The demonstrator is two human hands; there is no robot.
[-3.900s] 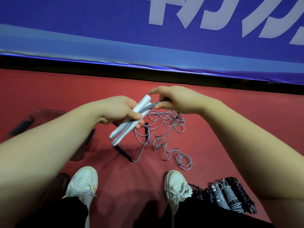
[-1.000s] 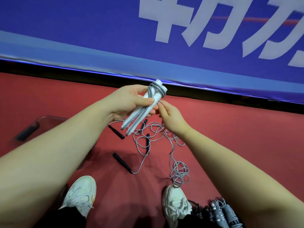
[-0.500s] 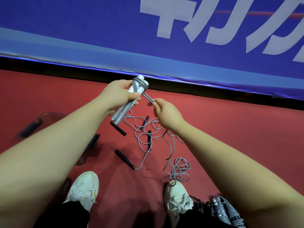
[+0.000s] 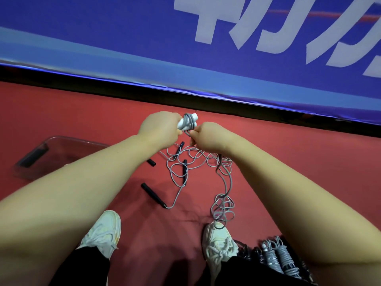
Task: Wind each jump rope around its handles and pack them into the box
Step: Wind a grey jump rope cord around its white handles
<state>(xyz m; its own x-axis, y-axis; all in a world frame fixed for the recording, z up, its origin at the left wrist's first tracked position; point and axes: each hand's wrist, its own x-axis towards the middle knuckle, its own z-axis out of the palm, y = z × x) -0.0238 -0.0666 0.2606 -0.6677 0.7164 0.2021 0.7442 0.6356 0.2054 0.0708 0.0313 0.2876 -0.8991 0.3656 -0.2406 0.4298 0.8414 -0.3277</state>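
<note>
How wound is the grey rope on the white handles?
Barely wound: few loops circle the white handles in the left hand; most grey rope lies loose on the red floor.

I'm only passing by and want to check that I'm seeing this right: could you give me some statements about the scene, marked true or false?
1. The left hand grips the white handles. True.
2. The rope is fully wound. False: only a few turns sit on the handles, and much of it lies loose on the floor.
3. The box stands on the person's right. False: it is on their left.
4. Wound ropes lie beside the right shoe. True.
5. The right hand is empty. False: it pinches the rope.
</note>
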